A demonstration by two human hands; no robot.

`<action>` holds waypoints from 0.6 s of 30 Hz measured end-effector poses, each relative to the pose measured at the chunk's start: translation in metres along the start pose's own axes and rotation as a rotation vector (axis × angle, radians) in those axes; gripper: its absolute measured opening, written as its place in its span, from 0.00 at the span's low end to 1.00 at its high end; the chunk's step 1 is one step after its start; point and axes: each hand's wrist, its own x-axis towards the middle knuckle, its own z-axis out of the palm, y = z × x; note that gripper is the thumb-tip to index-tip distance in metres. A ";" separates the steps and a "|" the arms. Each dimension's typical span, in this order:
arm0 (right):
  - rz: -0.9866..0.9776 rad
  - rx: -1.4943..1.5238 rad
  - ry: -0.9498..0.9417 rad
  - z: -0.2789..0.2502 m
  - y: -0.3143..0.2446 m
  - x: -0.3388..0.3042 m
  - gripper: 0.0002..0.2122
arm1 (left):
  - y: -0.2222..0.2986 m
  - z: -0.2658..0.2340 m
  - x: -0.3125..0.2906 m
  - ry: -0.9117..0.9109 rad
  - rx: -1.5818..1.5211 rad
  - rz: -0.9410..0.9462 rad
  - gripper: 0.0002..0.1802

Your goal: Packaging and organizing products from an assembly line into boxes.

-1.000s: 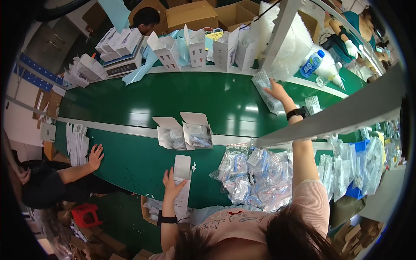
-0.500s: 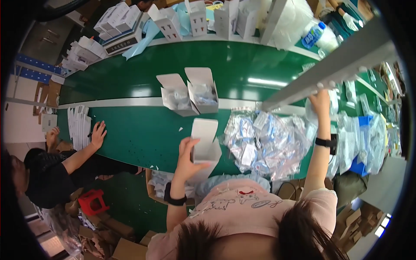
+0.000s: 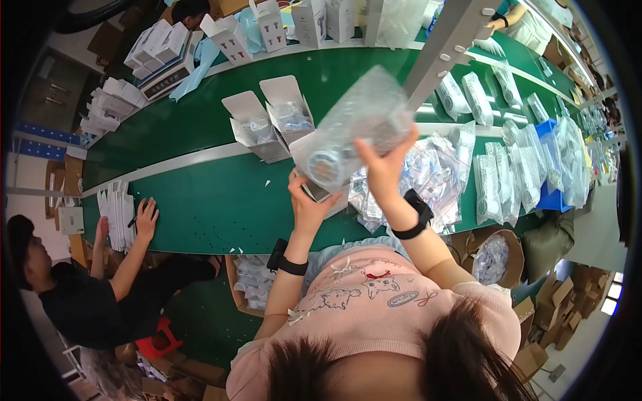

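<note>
My left hand (image 3: 309, 204) grips a white carton (image 3: 339, 204) at the table's near edge, thumb on one side. Over that carton, my right hand (image 3: 390, 167) holds a clear bubble-wrap pouch (image 3: 364, 113), tilted and slightly blurred. A round, pale ring-shaped part shows through the pouch's lower end, which covers most of the carton's opening. Beyond my left hand stand two open white cartons, a left one (image 3: 267, 152) and a right one (image 3: 284, 90), with clear-wrapped contents inside. Right of my hands lies a pile of clear plastic bags (image 3: 435, 180) with blue and white contents.
A grey metal post (image 3: 441, 57) rises beyond my right hand. Bubble-wrapped pouches (image 3: 488, 190) and a blue bin (image 3: 548, 194) are at the right. At the left, a co-worker's hands are by a stack of white flat cartons (image 3: 119, 214). White cartons (image 3: 231, 40) line the far shelf.
My right hand has come back from the far right with a bubble-wrap pouch, now over the carton. My left hand still grips the carton. The co-worker's other hand has come to the stack.
</note>
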 end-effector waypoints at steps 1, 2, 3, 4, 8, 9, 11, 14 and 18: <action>-0.135 -0.082 -0.071 0.004 0.018 -0.009 0.34 | -0.002 0.003 -0.003 0.020 0.052 0.002 0.42; -0.268 -0.160 -0.147 0.010 0.023 -0.014 0.31 | -0.004 0.005 -0.005 0.021 0.053 0.006 0.42; -0.271 -0.159 -0.146 0.008 0.023 -0.015 0.31 | -0.006 0.008 -0.006 0.059 0.006 -0.033 0.43; -0.383 -0.318 -0.370 0.009 0.013 -0.014 0.28 | -0.007 0.010 -0.009 0.096 -0.042 -0.076 0.43; -0.561 -0.705 -0.722 0.006 0.006 -0.022 0.20 | -0.014 0.007 -0.019 0.145 -0.132 -0.065 0.45; -0.596 -0.821 -0.779 0.005 0.007 -0.022 0.18 | -0.016 0.006 -0.020 0.148 -0.154 -0.035 0.45; -0.507 -0.678 -0.756 -0.013 0.021 -0.018 0.16 | -0.023 -0.002 -0.027 0.165 -0.194 -0.037 0.45; -0.214 -0.661 -0.692 -0.045 0.068 0.002 0.18 | -0.024 -0.015 -0.035 0.205 -0.267 -0.061 0.43; -0.258 -1.244 -0.721 -0.069 0.125 0.006 0.22 | -0.008 -0.029 -0.031 -0.050 -0.049 0.052 0.46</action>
